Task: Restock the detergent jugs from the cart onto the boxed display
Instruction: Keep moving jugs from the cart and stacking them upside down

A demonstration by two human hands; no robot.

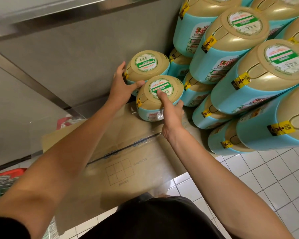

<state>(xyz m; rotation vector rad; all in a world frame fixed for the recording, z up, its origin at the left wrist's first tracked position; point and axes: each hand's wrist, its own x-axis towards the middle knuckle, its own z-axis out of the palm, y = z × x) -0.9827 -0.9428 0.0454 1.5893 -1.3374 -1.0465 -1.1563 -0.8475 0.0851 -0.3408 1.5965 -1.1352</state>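
Beneath both hands: cardboard box carried two jugs.
Right of the fingers: stacked jugs rose in tiers.
Front jug: held by the right hand, thumb on cap, fingers curled round its side.
Rear jug: left hand spread wide, steadying it.
Risk: a hard shove would likely topple either jug.
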